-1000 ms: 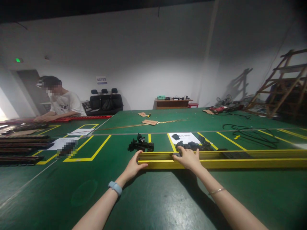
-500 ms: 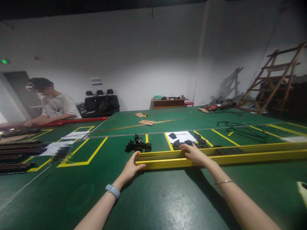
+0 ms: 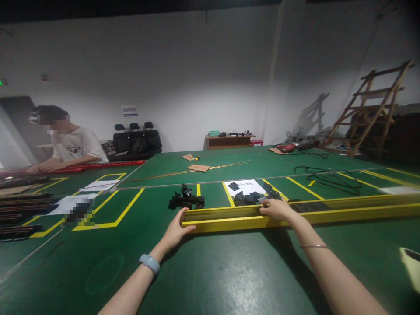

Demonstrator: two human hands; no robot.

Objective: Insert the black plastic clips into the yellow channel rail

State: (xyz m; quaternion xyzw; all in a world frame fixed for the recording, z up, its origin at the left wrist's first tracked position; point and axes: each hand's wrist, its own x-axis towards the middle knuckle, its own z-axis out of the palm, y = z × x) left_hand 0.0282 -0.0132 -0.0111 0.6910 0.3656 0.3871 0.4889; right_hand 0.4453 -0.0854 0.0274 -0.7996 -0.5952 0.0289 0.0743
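Note:
A long yellow channel-shaped rail point(image 3: 226, 224) lies across the green table, running out of view on the right. My left hand point(image 3: 175, 229) is closed round its left end, fingers at the far side and thumb at the near side. Further right, my right hand point(image 3: 277, 209) grips the rail's far wall, with its fingertips bent over the edge and partly hidden. Just behind the rail sit several black plastic parts point(image 3: 251, 198) on a white printed sheet point(image 3: 252, 186). Another heap of black parts point(image 3: 185, 199) lies behind the left end.
Yellow tape marks the green table point(image 3: 229, 271). At left are bundles of dark strips point(image 3: 26, 203), paper sheets point(image 3: 74, 203) and red rails point(image 3: 111, 165), where a co-worker point(image 3: 78, 144) leans. Black cable point(image 3: 328, 177) and cardboard pieces point(image 3: 198, 168) lie farther back. A wooden ladder point(image 3: 370, 109) stands at right.
My right hand has moved a little to the right along the rail. My left hand keeps its hold on the left end. The view has shifted slightly.

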